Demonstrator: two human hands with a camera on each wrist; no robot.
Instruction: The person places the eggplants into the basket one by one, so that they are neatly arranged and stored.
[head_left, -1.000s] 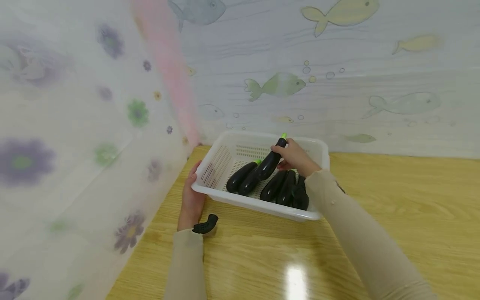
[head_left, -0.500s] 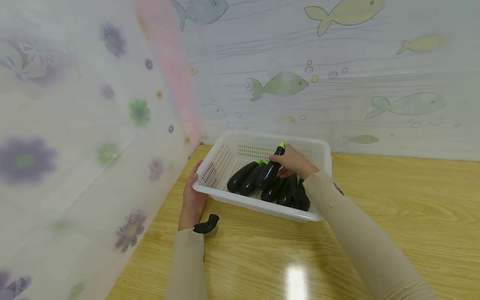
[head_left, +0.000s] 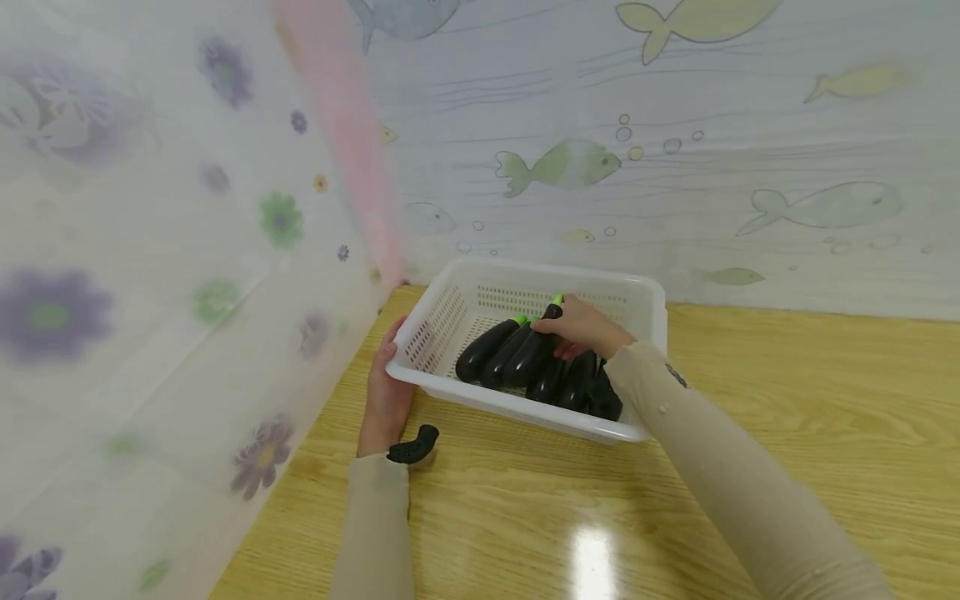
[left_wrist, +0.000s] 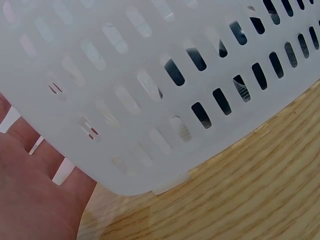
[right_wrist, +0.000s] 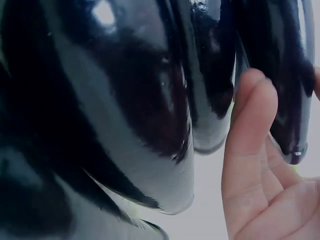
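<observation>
In the head view, a white plastic basket (head_left: 506,407) stands on the table with several glossy dark eggplants inside. My left hand (head_left: 386,392) holds its left end, fingers against the outside of the wall; the left wrist view shows those fingers (left_wrist: 47,155) beside the slotted side. Inside the basket my right hand (head_left: 588,325) pinches one eggplant (head_left: 528,358) near its green stem. That eggplant lies low, beside two others (head_left: 483,350) on the left. More eggplants (head_left: 576,387) sit to the right, partly under the right hand and sleeve.
The wooden table (head_left: 510,508) extends in front of the basket and to its right. Behind stands a wall covering (head_left: 570,83) printed with fish, and on the left one (head_left: 150,250) with flowers. A black band piece (head_left: 414,446) sits at the left wrist.
My right hand has lowered the eggplant, tilted above the others a second ago, down and slightly left beside the left pair. The left hand keeps its hold on the basket.
</observation>
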